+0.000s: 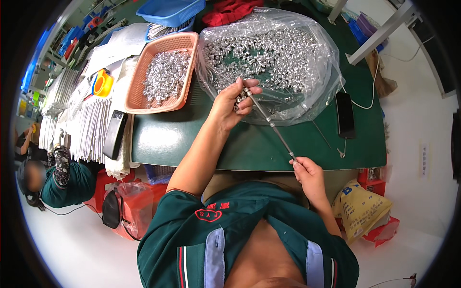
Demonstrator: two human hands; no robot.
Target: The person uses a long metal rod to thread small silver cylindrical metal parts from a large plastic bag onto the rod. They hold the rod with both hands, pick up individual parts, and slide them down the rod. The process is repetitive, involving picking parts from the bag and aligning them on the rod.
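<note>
My left hand (233,103) is closed around the upper end of a thin dark metal rod (281,136), with several small silver metal fittings (238,100) among its fingers. Lower on the right, my right hand (309,176) pinches the rod's near end. The rod slants over the green table's front part, and silver collars sit at spots along it. Just beyond my left hand lies an open clear plastic bag (331,89) full of small shiny metal fittings (293,60). An orange basket (132,96) to its left holds more small metal pieces (165,77).
A black phone (345,115) and a thin rod (321,135) lie on the green table (192,149) at right. At left are another phone (115,134), bundled white strips (91,129) and a yellow tape dispenser (102,83). A blue basket (170,13) stands behind. A co-worker (72,180) sits far left.
</note>
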